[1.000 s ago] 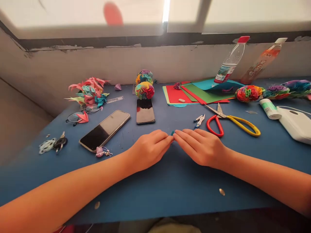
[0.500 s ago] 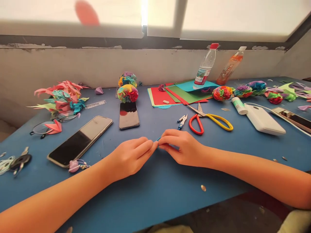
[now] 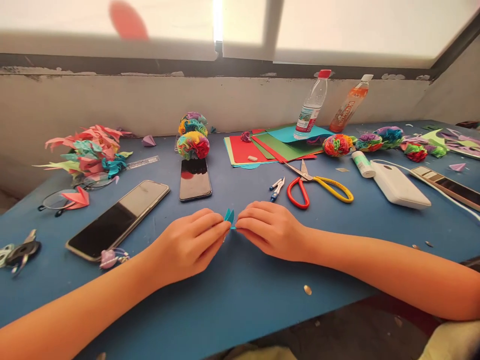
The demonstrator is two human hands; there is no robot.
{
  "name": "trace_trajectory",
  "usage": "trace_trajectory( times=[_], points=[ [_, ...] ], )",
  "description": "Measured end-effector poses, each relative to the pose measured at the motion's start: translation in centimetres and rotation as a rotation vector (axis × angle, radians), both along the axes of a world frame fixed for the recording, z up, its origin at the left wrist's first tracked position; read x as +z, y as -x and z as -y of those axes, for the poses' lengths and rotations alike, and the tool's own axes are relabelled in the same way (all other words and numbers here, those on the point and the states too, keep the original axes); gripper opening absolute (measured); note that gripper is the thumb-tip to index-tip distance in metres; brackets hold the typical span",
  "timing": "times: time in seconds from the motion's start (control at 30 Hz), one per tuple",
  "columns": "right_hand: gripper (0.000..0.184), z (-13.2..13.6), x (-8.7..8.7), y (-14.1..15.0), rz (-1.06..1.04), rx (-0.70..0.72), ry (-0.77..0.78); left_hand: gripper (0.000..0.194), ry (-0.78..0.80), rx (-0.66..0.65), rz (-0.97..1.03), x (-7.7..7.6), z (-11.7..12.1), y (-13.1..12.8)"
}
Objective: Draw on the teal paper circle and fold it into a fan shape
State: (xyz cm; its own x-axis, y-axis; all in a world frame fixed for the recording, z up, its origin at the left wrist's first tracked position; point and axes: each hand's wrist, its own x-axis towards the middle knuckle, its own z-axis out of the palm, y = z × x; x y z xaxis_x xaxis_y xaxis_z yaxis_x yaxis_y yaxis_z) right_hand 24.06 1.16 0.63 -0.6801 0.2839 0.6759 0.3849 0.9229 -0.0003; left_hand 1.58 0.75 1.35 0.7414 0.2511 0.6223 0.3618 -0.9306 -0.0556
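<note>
Between my hands is a small piece of folded blue paper (image 3: 229, 216), its pointed flaps standing up above the fingers. My left hand (image 3: 197, 242) pinches it from the left, thumb and fingers pressed together. From the other side, my right hand (image 3: 273, 229) pinches the paper's right end; the fingers cover most of that end. Just beyond the right hand lie a compass (image 3: 277, 189) and a pair of scissors (image 3: 303, 172) with one red and one yellow handle. A dark phone (image 3: 195, 179) lies beyond the left hand.
At left are a larger phone (image 3: 120, 220), glasses (image 3: 56, 200), keys (image 3: 24, 250) and a pile of folded paper (image 3: 88, 150). Coloured sheets (image 3: 240, 150), a water bottle (image 3: 309, 112), an orange drink bottle (image 3: 348, 107), ruffled paper balls (image 3: 337, 145), a glue stick (image 3: 363, 164) and a white power bank (image 3: 399, 185) stand behind.
The blue paper shows more, with its flaps now upright between the hands. My right hand has shifted its fingers on it, and the view has turned slightly.
</note>
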Motion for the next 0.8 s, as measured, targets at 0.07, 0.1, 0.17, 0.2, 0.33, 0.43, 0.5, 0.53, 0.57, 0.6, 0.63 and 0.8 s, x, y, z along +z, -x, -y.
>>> trace_trajectory(
  times=[0.07, 0.1, 0.17, 0.2, 0.33, 0.43, 0.5, 0.53, 0.57, 0.6, 0.63, 0.8],
  points=[
    [0.008, 0.3, -0.2, 0.2, 0.016, 0.01, 0.011, 0.02, 0.053, 0.006, -0.025, 0.1, -0.1, 0.8],
    [0.008, 0.4, -0.4, 0.3, 0.021, 0.015, 0.021, 0.02, 0.076, 0.006, -0.029, 0.1, -0.2, 1.3],
    [0.009, 0.5, -0.8, 0.6, 0.023, 0.033, 0.047, 0.021, 0.133, 0.019, -0.006, 0.0, -0.4, 2.0],
    [0.008, 0.5, -1.0, 0.8, 0.02, 0.041, 0.058, 0.022, 0.161, 0.035, 0.02, 0.0, -0.5, 2.3],
    [0.012, 0.5, -1.5, 1.3, 0.022, 0.053, 0.053, 0.017, 0.273, 0.062, 0.085, -0.2, -0.3, 2.7],
    [0.015, 0.7, -1.2, 1.4, -0.02, -0.003, 0.026, 0.017, 0.42, 0.076, 0.14, -0.2, 0.0, 2.5],
    [0.018, 0.7, -0.9, 1.4, -0.081, -0.068, 0.006, 0.016, 0.518, 0.085, 0.203, -0.2, 0.1, 2.3],
    [0.02, 0.7, -0.8, 1.3, -0.089, -0.085, 0.002, 0.016, 0.552, 0.081, 0.227, -0.2, 0.2, 2.2],
    [0.021, 0.7, -0.7, 1.3, -0.075, -0.084, 0.003, 0.016, 0.574, 0.071, 0.237, -0.3, 0.2, 2.2],
    [0.022, 0.7, -0.6, 1.3, -0.047, -0.064, 0.007, 0.016, 0.588, 0.06, 0.235, -0.3, 0.2, 2.2],
    [0.022, 0.6, -0.6, 1.3, -0.015, -0.034, 0.015, 0.017, 0.6, 0.051, 0.223, -0.3, 0.1, 2.2],
    [0.014, 0.6, -0.6, 1.6, 0.052, 0.039, 0.044, 0.027, 0.591, 0.083, 0.143, -0.4, 0.1, 2.3]
  ],
)
